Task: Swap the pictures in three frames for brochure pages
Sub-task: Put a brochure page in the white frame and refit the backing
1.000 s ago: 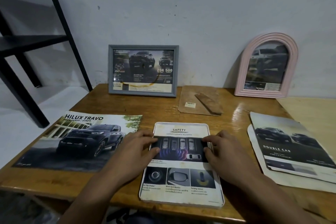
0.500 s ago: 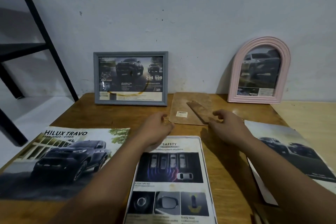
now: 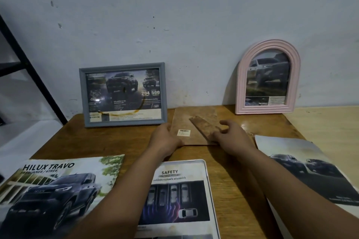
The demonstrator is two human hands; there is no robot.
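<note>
Black shelf leg (image 3: 29,70): far left, slanting down beside the wooden table (image 3: 120,141), in front of the pale wall (image 3: 174,15).
Hilux Travo brochure (image 3: 54,186): flat on the table's near-left corner, cover up, dark pickup on the cover.
Grey frame (image 3: 123,94): stands upright at the back left, leaning on the wall; a dark truck page with "204" and "500" sits behind its glass.
Left hand (image 3: 165,137): reaches forward over the table; fingers curled round the left edge of the brown backing board (image 3: 186,122), thumb side on top. Whether it is pinching or only touching the edge, I cannot tell.
Backing board: lies flat at the back centre between the two standing frames, stand flap (image 3: 206,126) on top running diagonally, a small white barcode sticker (image 3: 183,132) just left of the flap.
White frame (image 3: 186,200): flat on the near centre of the table, under both forearms; a "SAFETY" brochure page lies in it, face up. Apart from the board, no back on it.
Right hand (image 3: 231,134): fingers loosely spread and half open, fingertips resting at the flap's lower end and the board's right part; no firm grasp visible.
Pink arched frame (image 3: 269,77): upright at the back right against the wall, truck page inside.
Loose brochure pages (image 3: 310,170): flat at the right table edge, two dark pickups printed, partly under the right forearm.
</note>
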